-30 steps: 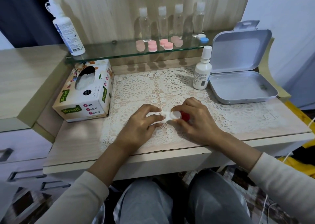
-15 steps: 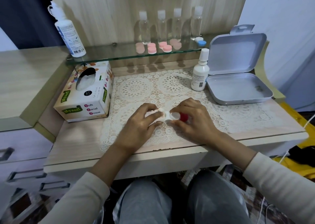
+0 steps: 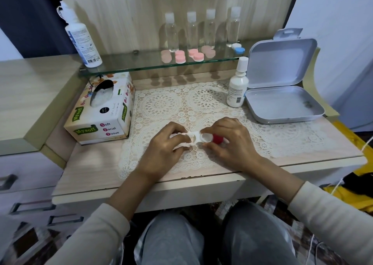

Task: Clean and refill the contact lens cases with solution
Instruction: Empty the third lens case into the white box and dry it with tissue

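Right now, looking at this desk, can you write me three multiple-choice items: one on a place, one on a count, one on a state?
1. Where does the tissue box stand?
A. on the glass shelf
B. left of the lace mat
C. inside the tin

2. How many clear bottles stand in a row on the glass shelf?
A. two
B. four
C. six

3. How is the metal tin?
A. open, lid up
B. shut
C. upside down

Key: 1 B, the box sits beside the lace mat's left edge; 2 B, four white-capped bottles show; 3 A, the lid stands raised behind the tray.
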Motion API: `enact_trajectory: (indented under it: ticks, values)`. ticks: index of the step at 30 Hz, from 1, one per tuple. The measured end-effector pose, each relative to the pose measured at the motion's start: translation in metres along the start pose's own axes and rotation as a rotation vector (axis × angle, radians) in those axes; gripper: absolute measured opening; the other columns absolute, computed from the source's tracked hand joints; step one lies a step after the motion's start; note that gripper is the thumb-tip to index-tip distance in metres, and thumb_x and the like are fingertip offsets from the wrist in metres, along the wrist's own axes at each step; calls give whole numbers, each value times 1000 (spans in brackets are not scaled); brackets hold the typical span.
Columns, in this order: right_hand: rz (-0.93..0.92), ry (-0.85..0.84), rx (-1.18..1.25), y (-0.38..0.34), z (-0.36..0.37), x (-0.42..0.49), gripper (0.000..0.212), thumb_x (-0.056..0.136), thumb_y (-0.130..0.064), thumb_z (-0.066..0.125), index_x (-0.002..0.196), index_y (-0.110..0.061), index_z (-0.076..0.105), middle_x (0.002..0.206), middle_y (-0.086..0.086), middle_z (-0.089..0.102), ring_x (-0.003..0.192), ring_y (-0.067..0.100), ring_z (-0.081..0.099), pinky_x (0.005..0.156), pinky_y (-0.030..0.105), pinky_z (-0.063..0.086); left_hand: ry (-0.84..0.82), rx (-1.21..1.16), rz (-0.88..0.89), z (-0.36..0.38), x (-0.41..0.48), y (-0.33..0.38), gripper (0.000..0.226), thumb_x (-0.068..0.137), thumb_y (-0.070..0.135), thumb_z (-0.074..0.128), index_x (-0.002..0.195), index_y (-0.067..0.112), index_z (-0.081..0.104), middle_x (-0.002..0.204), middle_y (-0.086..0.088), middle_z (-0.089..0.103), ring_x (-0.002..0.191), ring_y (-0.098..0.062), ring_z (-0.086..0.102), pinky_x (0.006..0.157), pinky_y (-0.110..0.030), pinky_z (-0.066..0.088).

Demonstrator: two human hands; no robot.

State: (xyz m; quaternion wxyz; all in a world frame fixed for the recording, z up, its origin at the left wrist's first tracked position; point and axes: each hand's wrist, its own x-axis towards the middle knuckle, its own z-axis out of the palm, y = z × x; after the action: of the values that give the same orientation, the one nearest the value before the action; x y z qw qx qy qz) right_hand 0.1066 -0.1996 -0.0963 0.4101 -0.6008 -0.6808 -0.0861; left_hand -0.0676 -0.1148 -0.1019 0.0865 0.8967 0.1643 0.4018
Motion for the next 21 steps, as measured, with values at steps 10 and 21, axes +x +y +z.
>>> enact_trajectory:
  ticks: [10,21]
  values:
    - [-4,12,-19,0,0,-1,23,68,-31,74,83,-14,74,70,-2,65,65,15,58,70,24,33,-64,64,37,0,-1,-3,21,73,-2,67,93,4,71,102,-2,46,90,-14,53,82,-13,41]
    - [9,-15,-16,-1,0,-1,25,65,-24,80,85,-13,73,71,-3,63,66,15,55,67,26,33,-35,4,-38,-4,0,1,21,62,-7,79,81,0,71,90,4,48,79,-6,53,76,-1,37]
